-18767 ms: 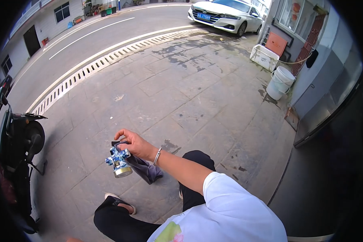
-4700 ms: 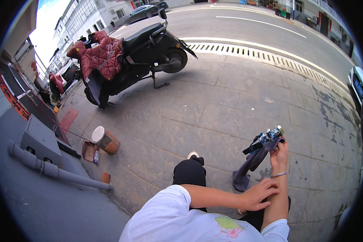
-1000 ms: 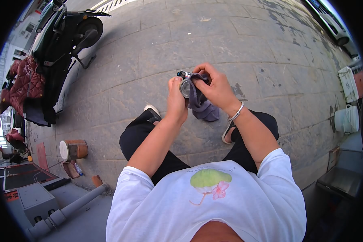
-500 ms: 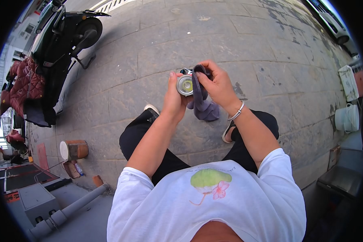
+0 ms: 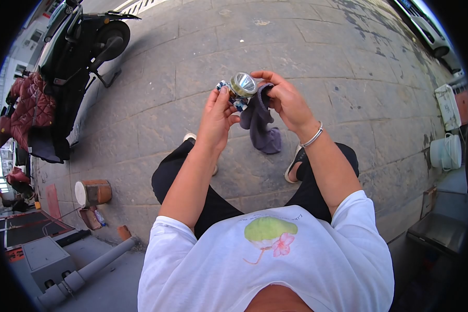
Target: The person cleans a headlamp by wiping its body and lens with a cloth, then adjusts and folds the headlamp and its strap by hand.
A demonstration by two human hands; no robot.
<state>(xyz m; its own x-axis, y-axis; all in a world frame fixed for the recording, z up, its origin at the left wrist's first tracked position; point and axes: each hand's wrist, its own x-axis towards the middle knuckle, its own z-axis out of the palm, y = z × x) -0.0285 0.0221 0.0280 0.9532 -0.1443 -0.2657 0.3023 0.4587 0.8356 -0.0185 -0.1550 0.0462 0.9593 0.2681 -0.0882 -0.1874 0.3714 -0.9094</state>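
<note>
My left hand (image 5: 217, 115) is closed on a blue-and-white patterned headlamp (image 5: 238, 89), its fingers on the patterned body. The round clear lens with a gold rim faces up and to the right. My right hand (image 5: 287, 100) pinches a dark grey-purple cloth (image 5: 260, 125) beside the lamp. That cloth hangs down between my hands, its lower end over the paving between my feet. Fingertips of my right hand are close to the lens rim; whether they touch it I cannot tell.
A parked scooter (image 5: 78, 67) with a red quilted cover (image 5: 34, 109) stands at the left. Below it are a round bucket (image 5: 93, 193) and a grey pipe (image 5: 101, 262). White buckets and a box (image 5: 446, 106) are at the right, a white car (image 5: 426, 28) beyond.
Since half a second ago, the lamp has moved up and tilted, showing its patterned body. The cloth has come away from the lens, and my hands are slightly farther apart.
</note>
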